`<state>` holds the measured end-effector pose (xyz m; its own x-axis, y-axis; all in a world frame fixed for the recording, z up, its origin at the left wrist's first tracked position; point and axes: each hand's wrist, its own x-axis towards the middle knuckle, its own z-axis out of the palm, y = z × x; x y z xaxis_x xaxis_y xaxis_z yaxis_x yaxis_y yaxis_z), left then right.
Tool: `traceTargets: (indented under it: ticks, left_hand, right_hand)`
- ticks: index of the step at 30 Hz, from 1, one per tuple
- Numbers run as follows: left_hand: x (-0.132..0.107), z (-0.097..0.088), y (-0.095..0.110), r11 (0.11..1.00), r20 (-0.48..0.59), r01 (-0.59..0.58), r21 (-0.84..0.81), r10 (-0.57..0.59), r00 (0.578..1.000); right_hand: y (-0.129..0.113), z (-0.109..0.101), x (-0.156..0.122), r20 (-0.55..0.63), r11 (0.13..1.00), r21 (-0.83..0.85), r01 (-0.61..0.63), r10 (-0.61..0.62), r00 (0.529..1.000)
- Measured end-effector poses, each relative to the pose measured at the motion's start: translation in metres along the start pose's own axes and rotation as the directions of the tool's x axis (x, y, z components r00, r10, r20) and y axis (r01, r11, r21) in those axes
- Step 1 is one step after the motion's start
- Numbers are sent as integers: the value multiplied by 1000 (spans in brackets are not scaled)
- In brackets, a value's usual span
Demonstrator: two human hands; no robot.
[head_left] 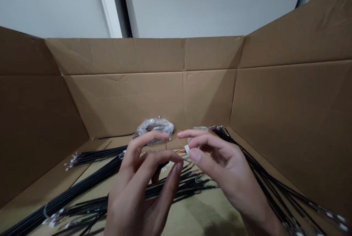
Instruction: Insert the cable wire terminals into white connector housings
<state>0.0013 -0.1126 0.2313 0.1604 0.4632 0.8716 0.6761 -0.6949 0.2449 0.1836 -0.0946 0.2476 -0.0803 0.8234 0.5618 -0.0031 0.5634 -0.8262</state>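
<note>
My right hand (pixel 228 173) pinches a small white connector (pixel 187 149) between thumb and forefinger, with thin orange and red wires (pixel 180 151) running from it. My left hand (pixel 143 188) hovers close by with curled fingers, its thumb and fingertips near those wires. Its fingers hide whatever lies between them. Below both hands lies a bundle of black cables (pixel 176 188) with small connectors at their ends. Another small white connector (pixel 164 169) shows just under my left hand.
Further black cable bundles (pixel 93 157) lie at the left and right of a large cardboard box (pixel 123 100). A clear plastic bag of parts (pixel 155 127) and a smaller bag (pixel 199 129) rest at the box's far wall. A pale wall (pixel 209 1) stands behind.
</note>
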Motion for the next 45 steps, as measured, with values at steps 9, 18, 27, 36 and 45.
traceTargets:
  ticks: [9,18,27,36,45]
  left_hand:
    - [5,1,-1,999,39,20,-29,-19,999]
    - [6,0,-3,994,25,85,-64,-84,996]
    - [3,0,-2,992,6,104,-68,-104,995]
    - [5,0,-2,983,18,155,-97,-154,988]
    - [6,1,-4,989,13,121,-89,-120,993]
  right_hand:
    - [4,-4,3,122,970,228,-87,60,991]
    - [6,2,3,173,910,380,-163,104,979]
    - [6,5,5,203,867,437,-238,163,966]
    - [8,6,2,216,843,465,-271,188,958]
    - [9,7,2,173,893,398,-210,151,973]
